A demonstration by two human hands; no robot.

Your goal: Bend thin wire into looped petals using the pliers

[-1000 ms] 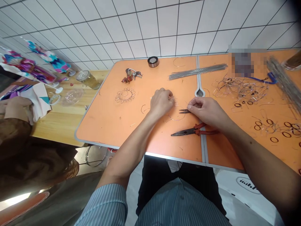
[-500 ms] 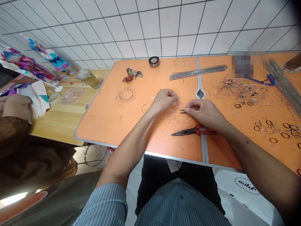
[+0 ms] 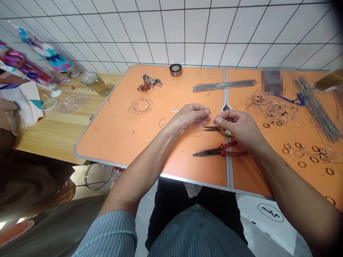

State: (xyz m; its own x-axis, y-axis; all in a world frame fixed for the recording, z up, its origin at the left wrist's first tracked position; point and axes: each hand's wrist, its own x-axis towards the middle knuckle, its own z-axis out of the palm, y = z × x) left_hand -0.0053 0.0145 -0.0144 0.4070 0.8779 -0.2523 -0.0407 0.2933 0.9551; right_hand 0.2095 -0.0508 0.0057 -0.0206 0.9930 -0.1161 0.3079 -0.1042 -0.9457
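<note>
My left hand (image 3: 195,116) is closed with thumb and fingers pinched on thin wire; part of a wire ring (image 3: 198,132) with small loops shows below it. Close by on the right, my right hand (image 3: 233,125) has its thumb and fingertips pressed together; a fine wire end seems to rise there, but what it holds is too small to tell. Small pliers (image 3: 213,129) with yellowish handles lie under my right hand, jaws pointing left. Nearer the front edge rest larger pliers (image 3: 210,152) with red handles.
A looped wire piece (image 3: 140,105), keys (image 3: 155,82) and a tape roll (image 3: 175,70) lie behind on the left. Straight wires (image 3: 225,85), tangled wire (image 3: 284,109) and dark rings (image 3: 302,164) are at the right. Another person's sleeve (image 3: 34,182) is at far left.
The wire ring has been lifted partly into my left hand. The small pliers, earlier between my right fingertips, now lie below that hand. The view has shifted slightly.
</note>
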